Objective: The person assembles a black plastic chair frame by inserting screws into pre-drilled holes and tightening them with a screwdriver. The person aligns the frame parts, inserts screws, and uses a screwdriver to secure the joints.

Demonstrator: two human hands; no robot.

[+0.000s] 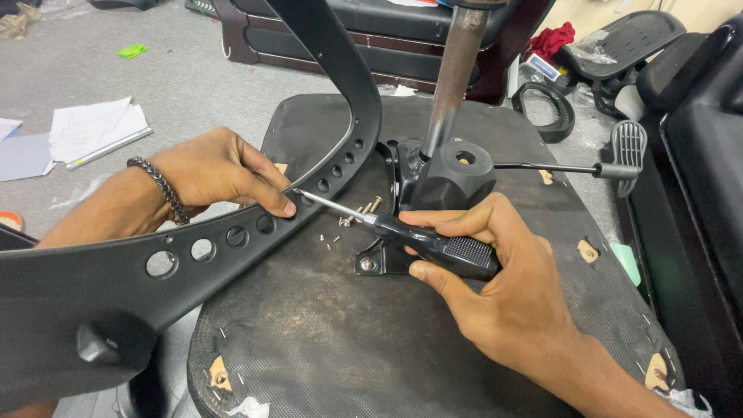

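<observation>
Your right hand [495,286] grips a screwdriver [418,236], tip at the armrest bracket [255,224]; your left hand [220,170] pinches that bracket.

Armrest bracket [232,240] cut off at left edge.

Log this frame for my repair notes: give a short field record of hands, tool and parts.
Left hand: steadies the black armrest bracket, thumb by the screwdriver tip
Right hand: grips the screwdriver, tip at the bracket's holes
Surface: upturned chair seat, dusty black fabric
Loose parts: screws beside the tilt mechanism
Upright: rusty gas cylinder
</observation>
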